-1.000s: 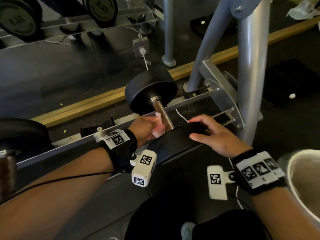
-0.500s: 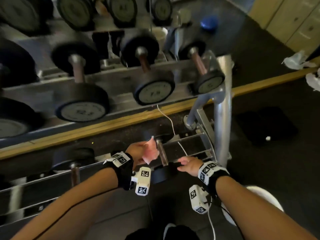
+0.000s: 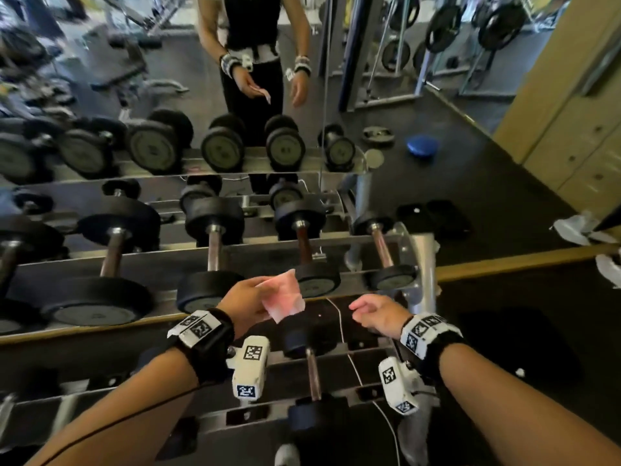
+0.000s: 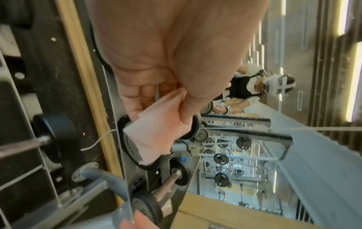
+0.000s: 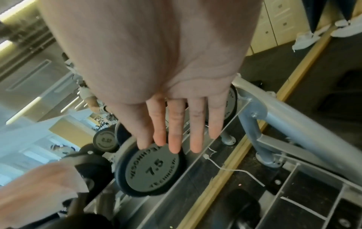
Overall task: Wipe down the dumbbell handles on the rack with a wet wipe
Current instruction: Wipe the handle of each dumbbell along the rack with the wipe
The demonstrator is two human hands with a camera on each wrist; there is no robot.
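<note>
Pinching a pink wet wipe (image 3: 284, 295) w/ thumb & fingers, left hand (image 3: 247, 299) is hovering above the rack (image 3: 255, 255) near its right end; right hand (image 3: 376, 314) is hanging beside it, grip released, fingers straight, over the 7.5 dumbbell (image 5: 151, 170).

A gym; a metal rack (image 3: 420, 260) holds rows of dumbbells (image 3: 211, 253); a wall mirror (image 3: 336, 62) reflects weight plates (image 3: 500, 25) on stands; dark rubber floor (image 3: 487, 183), pale wooden cupboards (image 3: 578, 142)
</note>
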